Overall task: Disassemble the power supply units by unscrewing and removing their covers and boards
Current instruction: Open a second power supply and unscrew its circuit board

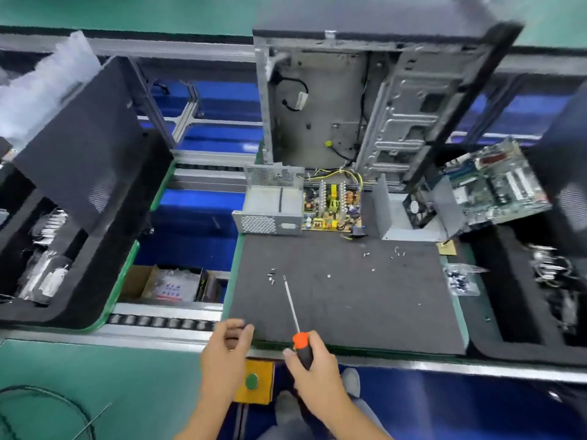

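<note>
Power supply parts sit at the far edge of the dark work mat (pixel 343 290), well beyond both hands: a perforated metal cover (pixel 270 201) lies farthest left, straight ahead of the left hand, and the bare power supply board (pixel 332 208) with its yellow and copper components lies just beside it, ahead of the right hand. Yellow wires (pixel 346 176) rise from the board toward the open computer case (pixel 365 100) standing behind it.

The left hand (pixel 227 350) hovers at the mat's near edge, fingers loosely curled with thumb and fingertips drawn toward each other; whether it pinches something small cannot be told (the fingers hide the gap).

Right of it, the right hand (pixel 313 369) grips the black-and-orange handle of a screwdriver (pixel 300 341), fingers wrapped round it, the thin shaft angled up and away to the left over the mat. Its tip ends close to a small cluster of loose screws (pixel 271 276), between the hands and the cover.

More screws (pixel 397 251) lie scattered farther off, ahead and right of the right hand. A grey metal housing (pixel 409 214) and a tilted motherboard (pixel 495 185) stand beyond those, far to the right.
</note>
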The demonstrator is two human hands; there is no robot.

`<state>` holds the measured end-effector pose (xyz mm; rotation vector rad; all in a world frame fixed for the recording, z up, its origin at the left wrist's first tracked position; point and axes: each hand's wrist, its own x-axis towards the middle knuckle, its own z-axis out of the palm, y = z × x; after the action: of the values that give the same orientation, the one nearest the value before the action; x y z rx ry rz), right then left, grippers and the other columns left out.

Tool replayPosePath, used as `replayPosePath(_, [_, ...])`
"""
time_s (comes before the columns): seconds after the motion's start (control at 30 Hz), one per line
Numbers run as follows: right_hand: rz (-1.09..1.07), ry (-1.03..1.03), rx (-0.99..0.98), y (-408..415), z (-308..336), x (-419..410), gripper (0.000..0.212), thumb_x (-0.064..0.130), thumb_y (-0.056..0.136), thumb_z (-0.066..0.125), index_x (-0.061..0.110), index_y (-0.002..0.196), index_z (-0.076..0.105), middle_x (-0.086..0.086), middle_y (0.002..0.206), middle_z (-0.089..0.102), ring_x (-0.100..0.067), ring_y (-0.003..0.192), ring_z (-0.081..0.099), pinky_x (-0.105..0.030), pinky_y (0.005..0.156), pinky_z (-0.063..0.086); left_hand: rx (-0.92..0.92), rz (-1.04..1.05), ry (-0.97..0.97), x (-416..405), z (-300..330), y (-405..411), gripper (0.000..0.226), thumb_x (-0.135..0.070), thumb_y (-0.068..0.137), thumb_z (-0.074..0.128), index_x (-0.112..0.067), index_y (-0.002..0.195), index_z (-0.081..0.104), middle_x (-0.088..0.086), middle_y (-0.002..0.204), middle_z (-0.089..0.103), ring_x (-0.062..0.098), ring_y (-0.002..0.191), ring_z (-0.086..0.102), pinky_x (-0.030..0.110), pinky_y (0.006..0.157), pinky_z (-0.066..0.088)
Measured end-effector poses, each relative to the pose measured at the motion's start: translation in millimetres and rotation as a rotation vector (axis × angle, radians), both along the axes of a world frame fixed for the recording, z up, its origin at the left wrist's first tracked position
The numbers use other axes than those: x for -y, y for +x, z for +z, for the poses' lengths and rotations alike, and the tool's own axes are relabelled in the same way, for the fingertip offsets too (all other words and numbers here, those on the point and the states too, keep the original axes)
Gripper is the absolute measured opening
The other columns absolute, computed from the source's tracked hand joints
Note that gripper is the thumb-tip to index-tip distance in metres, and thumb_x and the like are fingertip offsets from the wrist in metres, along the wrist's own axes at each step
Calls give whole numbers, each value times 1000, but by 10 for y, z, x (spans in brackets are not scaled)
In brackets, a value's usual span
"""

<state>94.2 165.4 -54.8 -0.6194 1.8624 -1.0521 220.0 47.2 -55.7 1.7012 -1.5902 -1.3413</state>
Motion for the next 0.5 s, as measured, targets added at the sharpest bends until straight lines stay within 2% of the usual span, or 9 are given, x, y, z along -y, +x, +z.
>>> replayPosePath(0.07, [-83,-29,23,-146,106,-45,16,40,93,61,37,83,49,9,59,53,-8,52,49,-27,53,47,-23,-3,-57,-16,90,-196,13,-26,91,72,-30,93,60,0,77,63,12,71,62,18,64,44])
replayPosePath(0.17, [-171,-47,44,-375,250,-161,14,43,96,57,39,83,51,6,57,54,-10,50,51,-26,51,48,-86,-168,3,-78,156,-506,12,-29,95,67,-32,84,64,-1,72,67,13,60,65,27,62,48])
replayPosePath(0.3, [-285,-85,89,-675,445,-349,21,41,98,53,21,92,54,-3,59,54,-16,48,49,-31,51,47,-135,-349,60,-257,166,-914,27,-22,97,64,-35,74,67,2,70,69,13,53,61,27,57,48])
replayPosePath(0.43, [-411,-96,152,-969,590,-537,30,38,101,50,10,93,53,-4,58,53,-19,44,47,-31,47,44,-208,-384,140,-526,194,-1330,32,-22,101,58,-29,73,73,7,66,68,17,51,58,23,49,44])
replayPosePath(0.5, [-455,-91,172,-1124,628,-643,32,40,101,49,10,90,54,-6,58,53,-20,44,48,-30,47,43,-233,-392,195,-670,206,-1527,33,-22,101,58,-23,72,74,9,65,68,19,50,57,23,45,41])
